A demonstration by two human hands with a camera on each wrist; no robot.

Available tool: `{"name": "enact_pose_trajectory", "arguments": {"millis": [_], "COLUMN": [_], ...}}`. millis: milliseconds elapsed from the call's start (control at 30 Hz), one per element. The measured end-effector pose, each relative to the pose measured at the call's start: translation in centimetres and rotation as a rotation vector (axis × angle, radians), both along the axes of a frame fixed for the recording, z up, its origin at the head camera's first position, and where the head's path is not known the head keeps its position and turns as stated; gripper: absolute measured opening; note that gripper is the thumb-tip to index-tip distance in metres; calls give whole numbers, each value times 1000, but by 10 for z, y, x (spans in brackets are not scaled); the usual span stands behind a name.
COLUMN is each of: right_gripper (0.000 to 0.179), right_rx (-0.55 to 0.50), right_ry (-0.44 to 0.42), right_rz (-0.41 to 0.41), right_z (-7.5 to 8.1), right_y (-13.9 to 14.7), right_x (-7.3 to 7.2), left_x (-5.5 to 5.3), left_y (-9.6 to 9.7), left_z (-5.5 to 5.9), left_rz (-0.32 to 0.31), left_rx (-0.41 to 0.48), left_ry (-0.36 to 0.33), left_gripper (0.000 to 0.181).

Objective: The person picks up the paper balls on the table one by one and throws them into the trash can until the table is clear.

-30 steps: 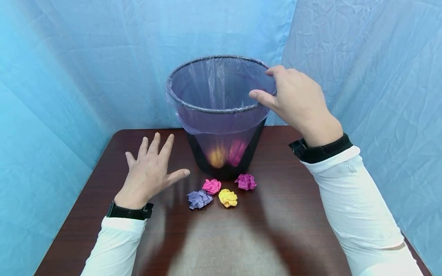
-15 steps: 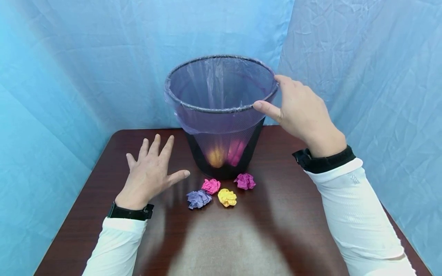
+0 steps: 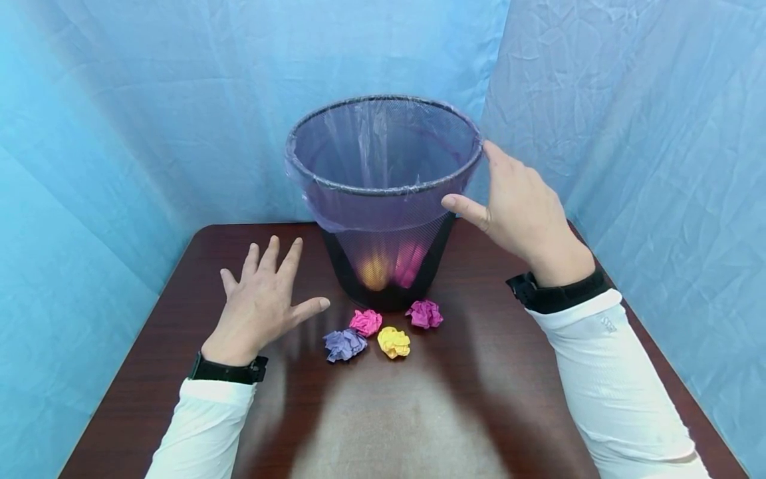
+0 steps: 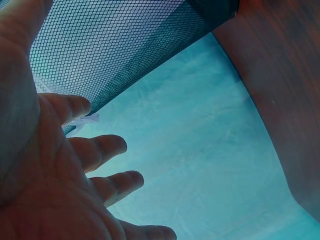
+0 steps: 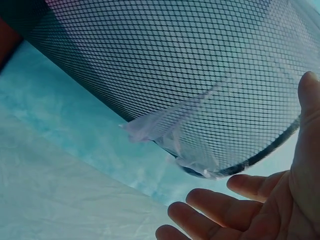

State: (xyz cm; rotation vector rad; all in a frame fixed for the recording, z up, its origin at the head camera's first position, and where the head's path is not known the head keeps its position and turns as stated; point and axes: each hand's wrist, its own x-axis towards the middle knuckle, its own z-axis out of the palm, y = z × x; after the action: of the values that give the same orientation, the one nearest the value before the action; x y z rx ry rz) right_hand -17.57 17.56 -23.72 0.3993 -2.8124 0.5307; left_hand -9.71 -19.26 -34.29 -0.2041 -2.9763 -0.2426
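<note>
A black mesh wastebasket [image 3: 383,293] stands upright at the back of the table, lined with a translucent purple bag [image 3: 371,211] folded over its rim. Through the mesh I see a yellow shape [image 3: 374,271] and a pink shape [image 3: 409,263] inside. My right hand [image 3: 526,206], fingers spread and holding nothing, is beside the basket's right rim; whether it touches cannot be told. My left hand [image 3: 257,303] is spread flat, left of the basket. In front lie crumpled paper balls: blue-purple [image 3: 345,345], pink [image 3: 366,322], yellow [image 3: 393,342] and magenta [image 3: 424,314].
The dark brown table [image 3: 509,372] has light blue cloth [image 3: 179,100] hanging behind it and at both sides. Black straps [image 3: 227,369] circle both wrists over white sleeves.
My right hand has moved from over the basket's right rim to the outside, down and slightly to the right. The left hand and the paper balls have hardly moved.
</note>
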Motion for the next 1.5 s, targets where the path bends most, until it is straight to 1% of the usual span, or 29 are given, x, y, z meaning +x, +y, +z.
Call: {"name": "enact_pose_trajectory", "arguments": {"millis": [200, 433, 533, 700, 867, 1167, 1367, 1500], "right_gripper": [114, 109, 110, 115, 113, 111, 110, 110], "right_rx": [-5, -14, 3, 58, 94, 117, 138, 158], "right_ry": [-12, 22, 31, 8, 12, 4, 15, 1], "right_rz": [-15, 19, 22, 5, -6, -22, -21, -28], "right_z": [-9, -23, -29, -39, -47, -62, -70, -76], "right_y": [2, 3, 3, 4, 4, 4, 4, 5], "right_x": [1, 1, 2, 3, 3, 3, 2, 2], "left_x": [2, 4, 5, 5, 6, 7, 7, 7], "left_y": [1, 1, 1, 2, 2, 2, 3, 2], "left_z": [-1, -2, -4, -7, -8, -10, -11, -12], "left_rz": [0, 3, 3, 9, 14, 13, 7, 7], "left_rx": [1, 2, 0, 3, 1, 9, 7, 7], "left_ry": [-9, -10, -11, -13, -20, -29, -31, -32], "left_gripper": [109, 109, 109, 110, 111, 111, 110, 110]}}
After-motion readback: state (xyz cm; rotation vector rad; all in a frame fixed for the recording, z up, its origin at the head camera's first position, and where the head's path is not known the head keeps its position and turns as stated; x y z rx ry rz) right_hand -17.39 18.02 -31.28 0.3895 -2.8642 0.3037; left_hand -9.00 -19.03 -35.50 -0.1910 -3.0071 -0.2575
